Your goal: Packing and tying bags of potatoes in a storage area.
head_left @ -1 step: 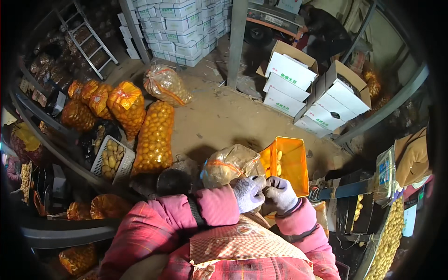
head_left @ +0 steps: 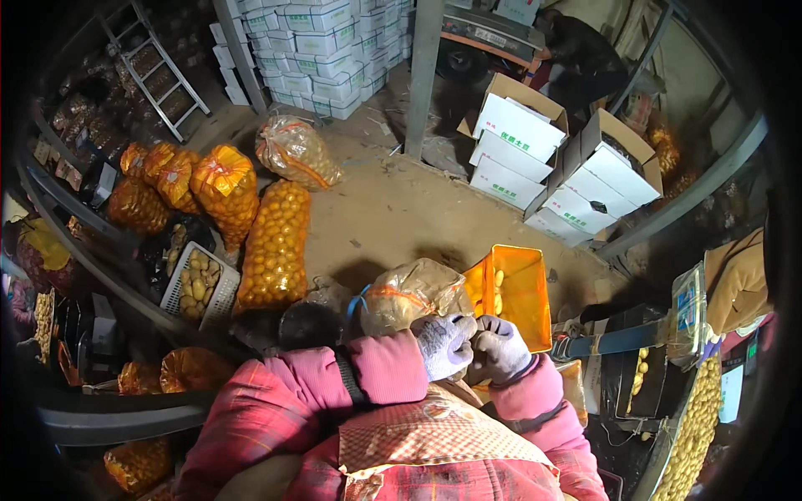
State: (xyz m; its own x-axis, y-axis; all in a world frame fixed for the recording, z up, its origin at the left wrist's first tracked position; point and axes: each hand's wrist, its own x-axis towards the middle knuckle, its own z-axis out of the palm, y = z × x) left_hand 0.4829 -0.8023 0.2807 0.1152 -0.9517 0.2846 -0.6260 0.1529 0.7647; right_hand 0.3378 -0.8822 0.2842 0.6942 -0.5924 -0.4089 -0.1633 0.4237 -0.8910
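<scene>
My left hand (head_left: 443,346), in a pale, dirt-stained knitted glove, is closed with its fingers bent inward. Beside it my right hand (head_left: 499,349), gloved too, is pinched shut. The fingertips meet in front of my apron, and whatever is between them is too small or hidden to make out. Just beyond them stands a full see-through plastic bag (head_left: 409,301) with an orange stripe. A thin blue strand (head_left: 357,301) curves at its left side. Touching the bag's right is an orange crate (head_left: 528,292) with a few potatoes (head_left: 499,292) inside.
Filled potato sacks (head_left: 274,246) and a white basket of potatoes (head_left: 224,288) stand left. White cartons (head_left: 510,167) are stacked ahead right, near a metal post (head_left: 423,83). A person (head_left: 585,54) bends by a cart at the back. A potato-covered surface (head_left: 693,430) lies at right.
The blue strand left of the bag has swung and now shows as a curved loop. My hands keep almost the same place and grip.
</scene>
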